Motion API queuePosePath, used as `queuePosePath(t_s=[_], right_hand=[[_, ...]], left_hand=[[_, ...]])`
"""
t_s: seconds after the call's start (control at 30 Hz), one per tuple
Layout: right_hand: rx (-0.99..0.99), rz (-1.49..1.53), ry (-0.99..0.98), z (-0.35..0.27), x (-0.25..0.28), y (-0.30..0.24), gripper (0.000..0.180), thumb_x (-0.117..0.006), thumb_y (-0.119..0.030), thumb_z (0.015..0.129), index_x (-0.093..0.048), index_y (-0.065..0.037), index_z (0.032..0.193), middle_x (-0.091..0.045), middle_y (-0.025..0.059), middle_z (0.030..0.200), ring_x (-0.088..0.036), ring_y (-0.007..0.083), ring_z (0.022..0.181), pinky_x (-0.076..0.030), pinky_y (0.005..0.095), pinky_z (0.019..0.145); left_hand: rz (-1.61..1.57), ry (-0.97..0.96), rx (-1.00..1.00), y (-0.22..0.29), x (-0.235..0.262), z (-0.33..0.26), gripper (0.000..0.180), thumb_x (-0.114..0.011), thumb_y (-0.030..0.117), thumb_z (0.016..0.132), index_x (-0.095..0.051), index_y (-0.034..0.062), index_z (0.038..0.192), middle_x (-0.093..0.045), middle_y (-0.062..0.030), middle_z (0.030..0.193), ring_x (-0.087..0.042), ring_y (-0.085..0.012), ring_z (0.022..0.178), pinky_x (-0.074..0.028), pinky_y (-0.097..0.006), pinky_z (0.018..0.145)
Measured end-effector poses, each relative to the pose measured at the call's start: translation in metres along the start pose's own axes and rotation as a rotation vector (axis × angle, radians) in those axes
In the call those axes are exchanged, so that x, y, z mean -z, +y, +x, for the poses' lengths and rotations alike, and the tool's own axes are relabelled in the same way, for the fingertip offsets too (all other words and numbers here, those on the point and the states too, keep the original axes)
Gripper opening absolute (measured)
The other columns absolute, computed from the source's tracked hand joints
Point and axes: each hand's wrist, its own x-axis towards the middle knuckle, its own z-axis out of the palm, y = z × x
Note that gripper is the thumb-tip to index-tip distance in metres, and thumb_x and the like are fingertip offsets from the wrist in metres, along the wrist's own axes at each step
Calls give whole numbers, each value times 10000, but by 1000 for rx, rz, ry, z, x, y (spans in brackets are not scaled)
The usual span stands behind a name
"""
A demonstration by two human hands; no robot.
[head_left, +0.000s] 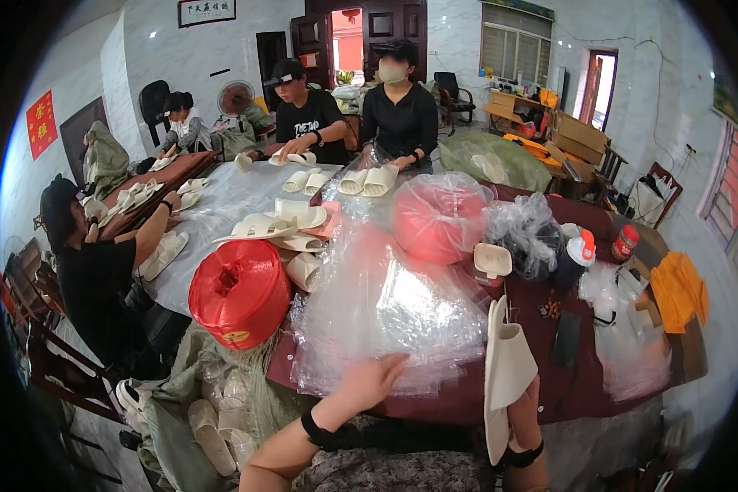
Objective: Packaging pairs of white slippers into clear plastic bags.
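the right fingers (525, 410) grasp a cream slipper (498, 394), on end by the maroon tabletop's (582, 379) near edge; the left fingers (392, 366) lie at clear plastic bags (385, 303), pinching or released i cannot tell. the step looks like reaching for plastic, slipper ready; the next move seems to call for separating one layer. a red wall banner (42, 125) bears characters; the red roll's (238, 287) gold label (236, 336) is too small to read.

Red banner (43, 125) with characters, lettered framed sign (207, 11), lettered black shirt (299, 117)
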Motion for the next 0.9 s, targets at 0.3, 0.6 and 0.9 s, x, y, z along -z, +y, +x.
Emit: queuePosePath(t_s=[0.3,0.6,0.9], right_hand=[[239,-488,-686,4,-6,-8,290,-693,-211,836,-691,-34,1066,-710,166,959,-691,371,824,-556,356,721],[370,-733,-826,-7,-10,10,393,-738,-205,758,-666,-73,1121,-680,157,916,-655,381,794,-543,431,692],[267,-542,-655,-3,7,-5,251,-680,-187,846,-692,-32,1043,-694,182,931,-674,397,833,-542,387,698]], left_hand=[[-891,80,151,-35,42,37,461,-419,366,1063,-594,38,1335,-675,-91,1214,-625,-187,1081,-505,-315,876],[-815,139,54,-31,34,37,328,-528,236,1029,-659,46,1261,-717,-80,1135,-661,-143,974,-521,-301,832],[101,-44,-287,-43,22,15,258,-594,32,845,-701,38,1080,-700,-147,1084,-666,-345,938,-533,-381,822]])
